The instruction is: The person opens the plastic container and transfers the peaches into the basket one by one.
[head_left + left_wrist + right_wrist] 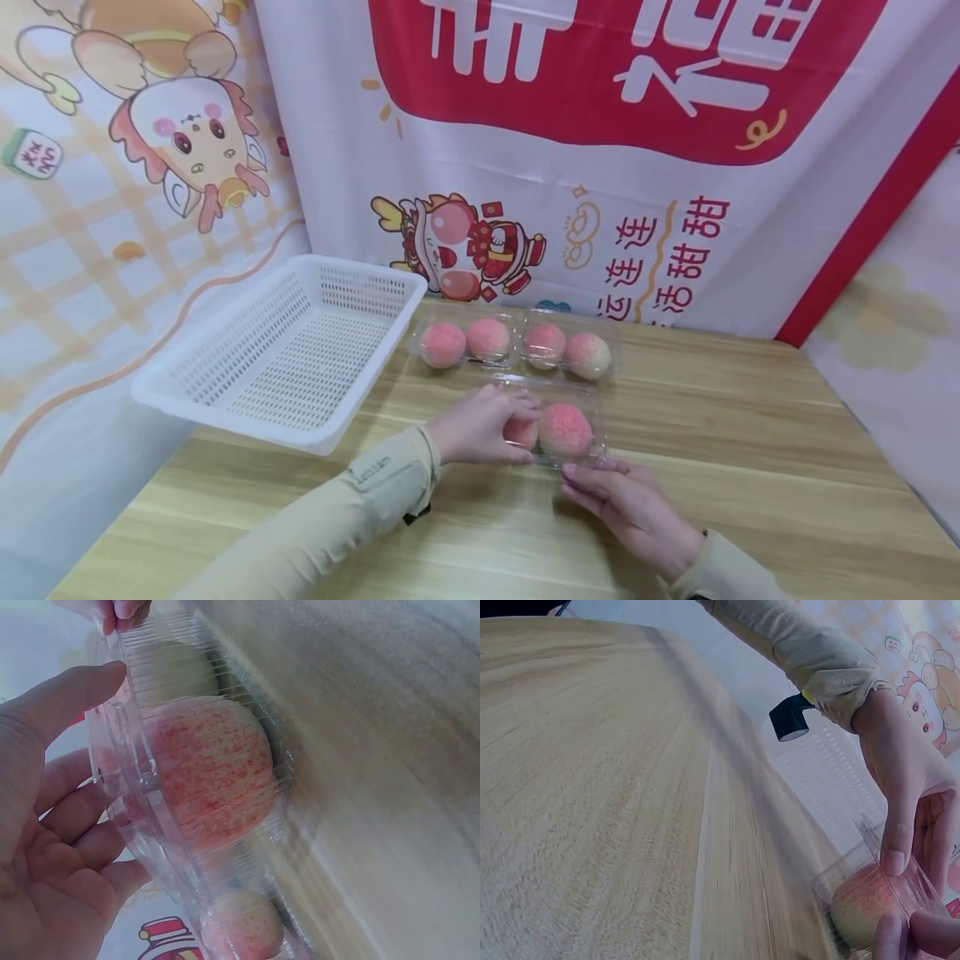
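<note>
A clear plastic clamshell box (596, 402) holding two pink-and-cream peaches (566, 431) lies on the wooden table. My left hand (483, 423) reaches over its left side and covers part of one peach. In the left wrist view the left thumb (94, 682) lies at the box's rim, and the other fingers bend against the lid. At the front right corner, my right hand (630, 507) pinches the rim between thumb and fingers. The right wrist view shows both hands meeting along that front rim, with a peach (861, 904) behind the plastic. The lid looks lowered over the fruit.
Behind the box stand two more clear boxes, each with two peaches (442, 345) (588, 356). A white slotted plastic basket (322, 442) sits at the left. Printed cloths (480, 150) hang along the table's back and sides.
</note>
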Demonstrator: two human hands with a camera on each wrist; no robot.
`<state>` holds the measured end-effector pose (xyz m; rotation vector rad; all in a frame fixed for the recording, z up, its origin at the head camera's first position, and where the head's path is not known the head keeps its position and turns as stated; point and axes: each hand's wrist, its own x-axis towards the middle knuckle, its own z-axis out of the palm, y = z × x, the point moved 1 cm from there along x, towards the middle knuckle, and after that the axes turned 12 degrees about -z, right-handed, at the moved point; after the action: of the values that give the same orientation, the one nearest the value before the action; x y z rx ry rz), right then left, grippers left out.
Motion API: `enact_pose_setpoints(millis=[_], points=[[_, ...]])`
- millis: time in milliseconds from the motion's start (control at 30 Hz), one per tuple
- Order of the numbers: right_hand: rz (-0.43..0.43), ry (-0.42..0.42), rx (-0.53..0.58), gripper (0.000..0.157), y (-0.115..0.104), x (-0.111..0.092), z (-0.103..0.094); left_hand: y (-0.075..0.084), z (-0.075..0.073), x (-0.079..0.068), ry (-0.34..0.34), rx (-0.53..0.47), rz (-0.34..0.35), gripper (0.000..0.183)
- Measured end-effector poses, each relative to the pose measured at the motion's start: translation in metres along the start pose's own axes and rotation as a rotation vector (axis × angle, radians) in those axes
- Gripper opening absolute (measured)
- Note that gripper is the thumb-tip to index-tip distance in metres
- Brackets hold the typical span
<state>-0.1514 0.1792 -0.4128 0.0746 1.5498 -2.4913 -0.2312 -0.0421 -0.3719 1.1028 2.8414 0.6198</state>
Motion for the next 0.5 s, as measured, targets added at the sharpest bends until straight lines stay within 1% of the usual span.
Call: enact_pose_setpoints(millis=[67, 233, 400, 500], points=[[0.001, 0.002, 0.008, 0.010, 0.0006, 0.0004, 0.0005, 0.0007, -0.0009, 0.0010, -0.008, 0.008, -0.001, 0.055], [-0.005, 0.006, 0.010, 0.011, 0.0008, 0.0001, 0.0020, 0.0036, -0.0019, 0.0034, -0.012, 0.038, 0.000, 0.023], [-0.025, 0.023, -0.025, 0.010, 0.0002, -0.0015, 0.0052, 0.0050, -0.0030, 0.0046, -0.007, 0.050, 0.018, 0.028], [-0.039, 0.052, -0.054, 0.007, 0.0000, -0.0013, 0.0072, 0.0063, -0.0030, 0.0055, 0.005, 0.060, 0.037, 0.026]])
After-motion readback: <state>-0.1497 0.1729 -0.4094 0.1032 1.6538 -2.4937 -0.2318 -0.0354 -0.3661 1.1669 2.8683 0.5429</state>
